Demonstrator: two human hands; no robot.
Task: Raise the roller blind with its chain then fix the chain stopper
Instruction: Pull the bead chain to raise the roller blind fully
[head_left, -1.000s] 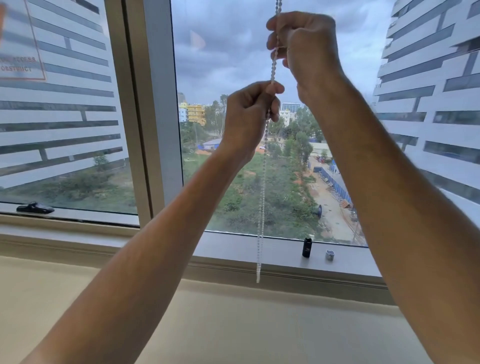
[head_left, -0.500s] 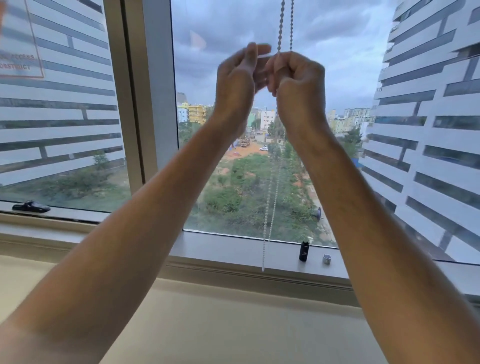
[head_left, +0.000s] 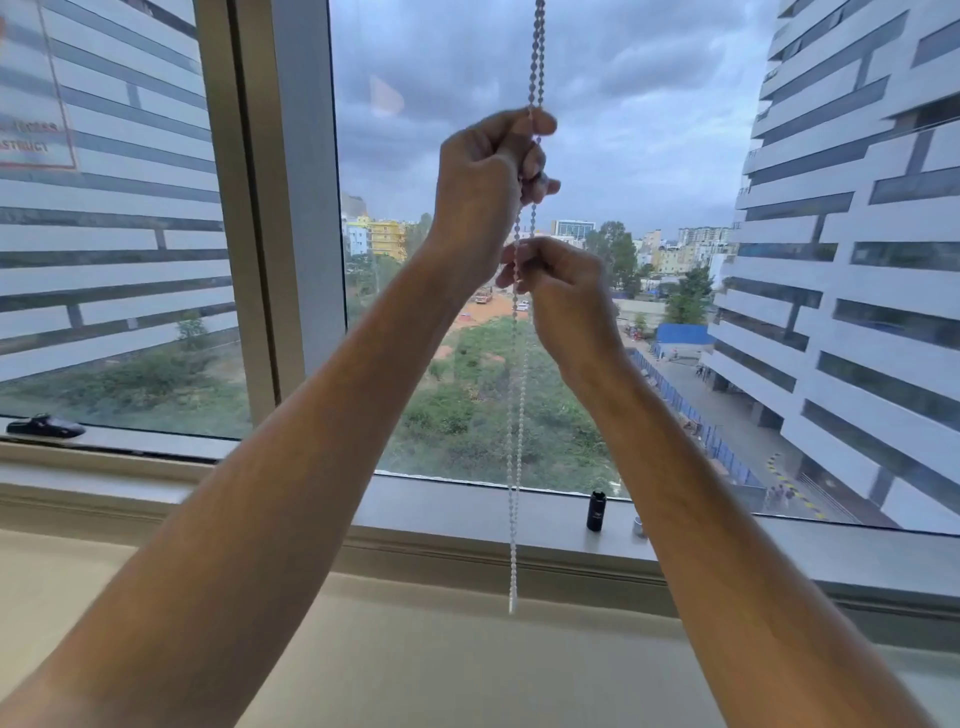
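A white bead chain (head_left: 514, 426) hangs in a long loop in front of the window, running from the top edge down to just below the sill. My left hand (head_left: 485, 192) grips the chain high up, fingers curled round it. My right hand (head_left: 558, 283) is below it and pinches the chain between thumb and fingers. The roller blind itself is out of view above the frame. No chain stopper can be made out on the chain.
The window sill (head_left: 467, 509) carries a small black cylinder (head_left: 596, 511) and a small grey cap (head_left: 639, 527) right of the chain. A black window handle (head_left: 45, 426) lies at the far left. A vertical frame post (head_left: 270, 208) stands left of my arms.
My left hand has climbed from below my right hand to above it on the chain. My right hand has come down from the top to mid-window, still holding the chain.
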